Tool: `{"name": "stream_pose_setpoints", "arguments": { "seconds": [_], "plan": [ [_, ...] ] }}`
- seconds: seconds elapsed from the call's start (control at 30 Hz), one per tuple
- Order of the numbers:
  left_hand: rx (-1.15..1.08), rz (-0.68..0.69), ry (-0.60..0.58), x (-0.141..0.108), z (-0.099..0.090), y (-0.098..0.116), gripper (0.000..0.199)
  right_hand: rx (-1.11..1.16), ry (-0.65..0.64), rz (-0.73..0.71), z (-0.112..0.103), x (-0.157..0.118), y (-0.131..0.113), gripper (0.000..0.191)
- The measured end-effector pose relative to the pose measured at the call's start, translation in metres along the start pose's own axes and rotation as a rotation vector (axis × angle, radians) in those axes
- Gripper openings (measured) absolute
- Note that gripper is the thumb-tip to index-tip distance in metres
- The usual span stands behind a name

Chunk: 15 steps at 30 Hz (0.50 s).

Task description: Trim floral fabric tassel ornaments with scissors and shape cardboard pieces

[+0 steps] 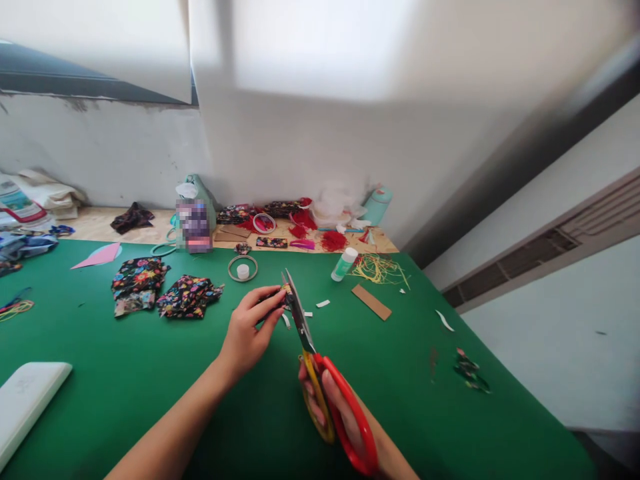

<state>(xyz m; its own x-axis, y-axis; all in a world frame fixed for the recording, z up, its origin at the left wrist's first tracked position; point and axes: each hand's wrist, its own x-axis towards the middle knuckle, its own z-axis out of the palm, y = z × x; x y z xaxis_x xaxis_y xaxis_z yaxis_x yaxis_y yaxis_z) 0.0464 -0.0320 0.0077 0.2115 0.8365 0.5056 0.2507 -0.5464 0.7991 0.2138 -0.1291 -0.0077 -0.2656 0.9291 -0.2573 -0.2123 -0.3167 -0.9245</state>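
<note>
Two crumpled black floral fabric pieces (187,297) lie on the green tabletop (210,407); right of them, the left hand (253,327) pinches a small black floral fabric scrap (285,295) — beside it, the right hand (333,400) grips large scissors with red and yellow handles (307,333), blades slightly apart.

My head view shows one work surface: a green tabletop (150,360), bordered at its far side by a wood-toned strip (97,220). On the green section I register:
- Left: pink sheet (103,255), two dark floral cloths (137,283)
- Centre: grey ring (229,270) around a white cap (243,271)
- Right: white-and-green tube (344,265), tangled yellow cord (381,268), brown cardboard strip (371,302)

On the wood-toned strip: red thread bundles (333,241), turquoise bottle (377,205)
</note>
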Motion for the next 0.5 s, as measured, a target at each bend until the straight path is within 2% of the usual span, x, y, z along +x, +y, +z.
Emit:
{"name": "stream_pose_setpoints", "arguments": {
  "seconds": [0.3, 0.5],
  "plan": [
    [0.254, 0.146, -0.002, -0.0007, -0.0020, -0.0046, 0.035, -0.004, -0.012, -0.019, 0.0026, -0.0050, 0.0005, 0.052],
    [0.361, 0.223, -0.037, -0.0008, -0.0032, -0.0061, 0.038, -0.161, -0.048, -0.049, -0.0003, -0.0050, 0.0021, 0.050]
  ]
}}
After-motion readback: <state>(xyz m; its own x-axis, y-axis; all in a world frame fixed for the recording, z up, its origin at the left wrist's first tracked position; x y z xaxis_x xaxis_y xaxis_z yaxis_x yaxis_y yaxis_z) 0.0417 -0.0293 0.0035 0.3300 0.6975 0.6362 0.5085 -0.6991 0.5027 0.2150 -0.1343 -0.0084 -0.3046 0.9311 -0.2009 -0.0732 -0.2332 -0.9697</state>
